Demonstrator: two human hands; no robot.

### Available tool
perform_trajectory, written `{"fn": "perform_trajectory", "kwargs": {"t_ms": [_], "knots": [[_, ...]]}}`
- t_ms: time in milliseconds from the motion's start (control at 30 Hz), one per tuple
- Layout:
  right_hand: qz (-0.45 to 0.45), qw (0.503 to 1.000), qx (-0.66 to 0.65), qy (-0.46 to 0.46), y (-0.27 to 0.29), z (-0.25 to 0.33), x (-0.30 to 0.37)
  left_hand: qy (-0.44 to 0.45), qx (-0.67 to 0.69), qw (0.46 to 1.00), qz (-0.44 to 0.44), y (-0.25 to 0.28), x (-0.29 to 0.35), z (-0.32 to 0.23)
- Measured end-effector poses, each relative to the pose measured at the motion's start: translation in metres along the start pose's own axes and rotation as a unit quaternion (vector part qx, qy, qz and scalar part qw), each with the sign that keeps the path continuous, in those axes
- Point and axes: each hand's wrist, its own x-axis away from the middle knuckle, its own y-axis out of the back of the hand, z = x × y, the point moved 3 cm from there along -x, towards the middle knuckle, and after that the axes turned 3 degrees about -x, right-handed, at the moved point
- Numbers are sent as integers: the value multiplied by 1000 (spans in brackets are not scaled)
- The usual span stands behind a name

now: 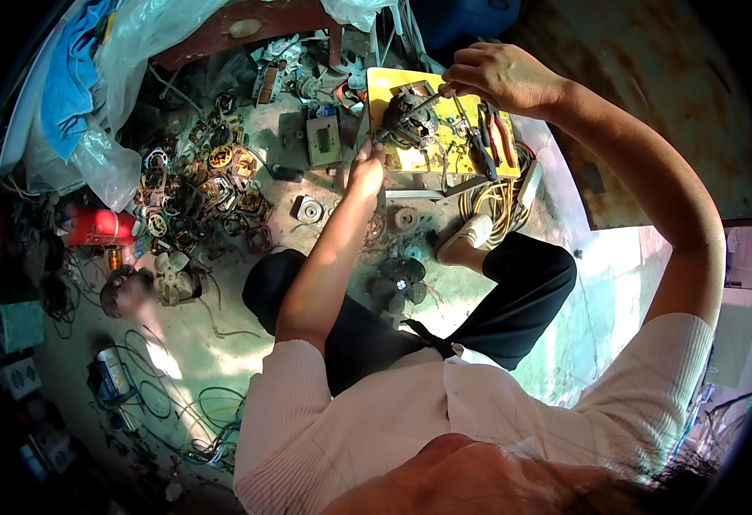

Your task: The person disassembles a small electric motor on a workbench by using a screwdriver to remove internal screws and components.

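Observation:
A dark, greasy electric motor part [412, 120] lies on a yellow board [406, 161] in front of me. A dark rod-like tool [419, 108] slants across it, its exact kind unclear. My left hand [365, 172] is closed round the tool's lower left end, beside the motor part. At the upper right end, the fingers of my right hand [504, 79] pinch it. Right of the motor part, red-handled pliers [503, 137] and a dark-handled tool [480, 156] rest on the board.
Copper-wound motor coils [221, 159] are heaped on the floor at left. A pale box-like part [323, 141] stands left of the board, coiled yellowish cable [498, 215] to its right. Dark fan blades [397, 283] lie between my legs. A rusty panel [642, 112] borders the right.

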Motion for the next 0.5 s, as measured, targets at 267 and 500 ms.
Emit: {"fn": "perform_trajectory", "kwargs": {"t_ms": [267,500], "knots": [[50,935,-230,-265,2,-17,-4,-10,-1,999,37,-1,0,-3],[223,667,-506,-499,-15,-23,4,-21,41,997,70,0,1,-3]]}}
